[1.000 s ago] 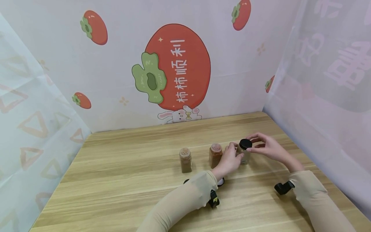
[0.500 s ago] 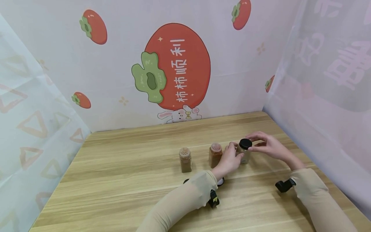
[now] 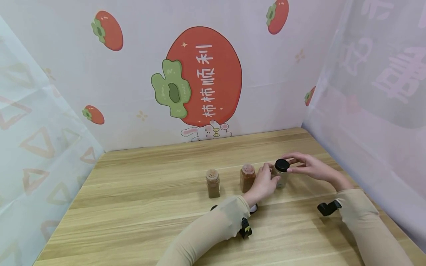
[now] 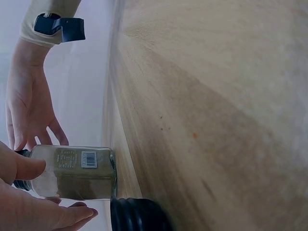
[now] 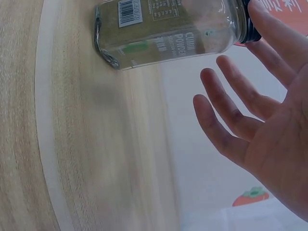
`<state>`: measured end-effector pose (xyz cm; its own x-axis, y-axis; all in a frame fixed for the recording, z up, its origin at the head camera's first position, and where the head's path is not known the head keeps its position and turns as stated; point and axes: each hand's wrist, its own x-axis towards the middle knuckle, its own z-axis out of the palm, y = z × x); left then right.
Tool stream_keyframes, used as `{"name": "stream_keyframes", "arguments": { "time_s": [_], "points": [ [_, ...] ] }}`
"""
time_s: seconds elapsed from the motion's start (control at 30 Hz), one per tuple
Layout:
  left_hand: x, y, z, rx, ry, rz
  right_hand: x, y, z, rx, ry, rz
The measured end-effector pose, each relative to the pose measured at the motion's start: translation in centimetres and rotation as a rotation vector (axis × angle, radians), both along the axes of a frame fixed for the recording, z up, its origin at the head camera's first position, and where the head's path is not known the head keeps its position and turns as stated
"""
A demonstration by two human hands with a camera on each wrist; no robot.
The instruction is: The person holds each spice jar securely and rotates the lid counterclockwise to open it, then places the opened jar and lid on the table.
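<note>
A clear glass spice jar [image 3: 282,180] with a black cap [image 3: 281,164] stands upright on the table's right side. My left hand [image 3: 264,183] holds its body from the left, thumb in front. From the right, thumb and index finger of my right hand [image 3: 310,168] pinch the cap's edge. In the right wrist view the jar [image 5: 168,33] carries white lettering with "POWDER" and a barcode over brownish-green powder; the other fingers of the right hand [image 5: 279,139] spread free of it. In the left wrist view the left thumb [image 4: 29,168] lies against the jar's neck.
A shaker of reddish powder [image 3: 247,179] stands just left of my left hand, and a shaker of brown powder [image 3: 213,184] farther left, both showing perforated tops. Loose black caps, one with its white inside [image 3: 254,208] showing, lie partly behind my left sleeve.
My right wrist and forearm have shifted slightly right, the right fingers turning a little at the cap. The left hand and the jar stay in place.
</note>
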<state>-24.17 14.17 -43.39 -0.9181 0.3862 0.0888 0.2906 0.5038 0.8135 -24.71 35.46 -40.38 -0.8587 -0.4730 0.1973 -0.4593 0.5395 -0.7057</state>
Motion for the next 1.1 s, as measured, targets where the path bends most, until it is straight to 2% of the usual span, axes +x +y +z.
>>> {"name": "stream_keyframes", "arguments": {
  "time_s": [0.23, 0.47, 0.73, 1.1],
  "points": [
    [-0.1, 0.0, 0.0, -0.008, 0.000, -0.006, 0.2, 0.1, 0.1, -0.010, -0.027, 0.010],
    [0.1, -0.1, 0.2, -0.014, -0.013, -0.003, 0.5, 0.2, -0.4, -0.017, -0.025, -0.078],
    [0.1, -0.1, 0.3, -0.027, -0.017, -0.002, 0.8, -0.7, -0.9, -0.067, 0.038, -0.175],
    [0.2, -0.2, 0.5, -0.018, -0.048, 0.001, 0.8, -1.4, -1.2, -0.075, 0.083, -0.202]
  ]
}}
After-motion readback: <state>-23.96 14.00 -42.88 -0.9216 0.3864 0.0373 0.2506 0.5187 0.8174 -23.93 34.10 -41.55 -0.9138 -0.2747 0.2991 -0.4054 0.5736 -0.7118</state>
